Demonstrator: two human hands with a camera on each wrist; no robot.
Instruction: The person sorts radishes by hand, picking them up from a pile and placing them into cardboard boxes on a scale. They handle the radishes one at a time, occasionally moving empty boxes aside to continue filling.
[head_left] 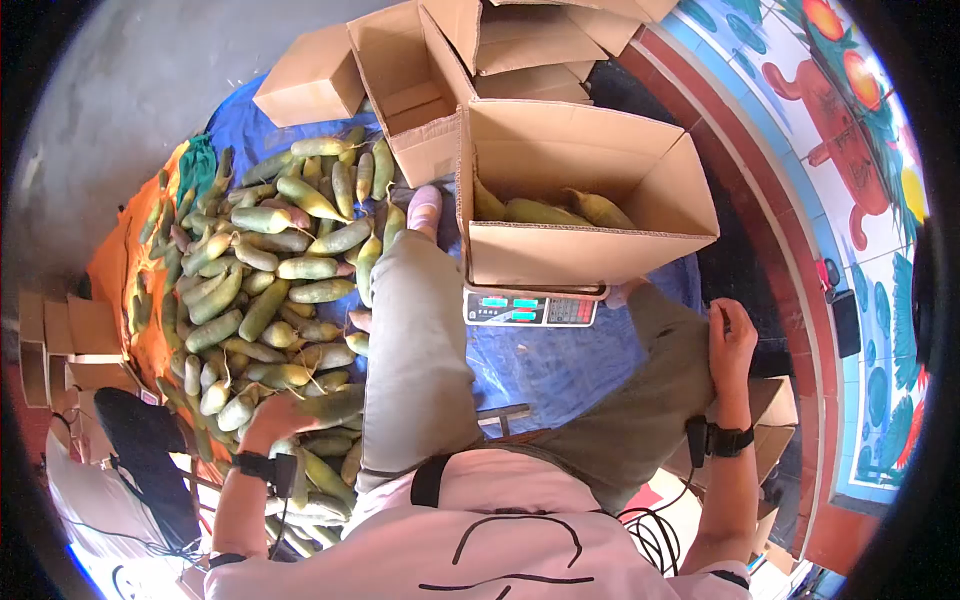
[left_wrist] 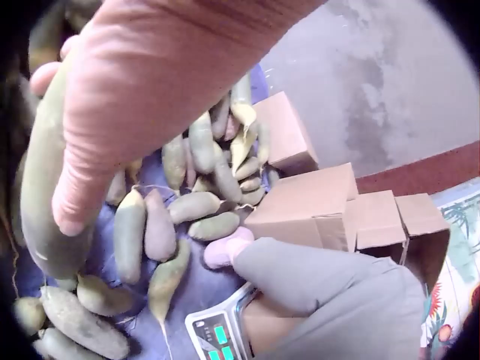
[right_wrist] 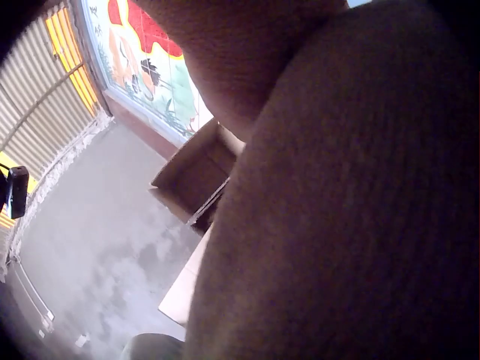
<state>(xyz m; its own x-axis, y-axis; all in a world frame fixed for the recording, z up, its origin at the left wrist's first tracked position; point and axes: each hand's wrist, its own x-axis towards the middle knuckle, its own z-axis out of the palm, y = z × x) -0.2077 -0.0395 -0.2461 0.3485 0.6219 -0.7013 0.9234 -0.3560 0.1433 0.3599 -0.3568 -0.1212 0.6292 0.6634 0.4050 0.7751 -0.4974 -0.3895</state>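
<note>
My left hand (head_left: 272, 418) grips a large green radish (head_left: 335, 405) at the near right side of a big heap of green radishes (head_left: 262, 308). In the left wrist view, the thumb lies along one side of this radish (left_wrist: 46, 187), with fingertips showing on its far side. My right hand (head_left: 733, 340) rests by the right knee, fingers loosely bent and holding nothing. The right wrist view is mostly filled by the dark trouser leg and part of the hand (right_wrist: 240, 67). An open cardboard box (head_left: 590, 255) with several radishes inside stands on a digital scale (head_left: 530, 309) ahead.
More open cardboard boxes (head_left: 405, 75) stand behind and left of the box on the scale. A blue tarp (head_left: 540, 365) covers the floor, with an orange sheet (head_left: 115, 245) at the heap's left edge. A painted tile wall (head_left: 850, 150) runs along the right.
</note>
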